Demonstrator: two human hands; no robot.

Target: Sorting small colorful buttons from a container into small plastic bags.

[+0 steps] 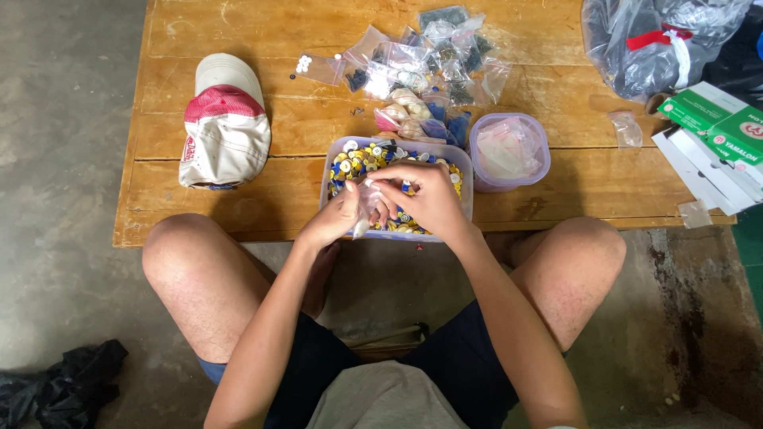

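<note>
A clear rectangular tub (331, 163) full of mixed yellow, blue and white buttons sits at the near edge of a low wooden table (238, 32). My left hand (338, 216) and my right hand (429, 195) meet above the tub. Both pinch a small clear plastic bag (367, 208) that hangs between them. My right fingers rest at the bag's top.
A pile of small filled clear bags (429, 59) lies behind the tub. A round purple-tinted container (509, 151) holds empty bags. A red and beige cap (225, 123) lies at left. Green and white boxes (715, 127) and a large plastic sack (660, 40) sit at right.
</note>
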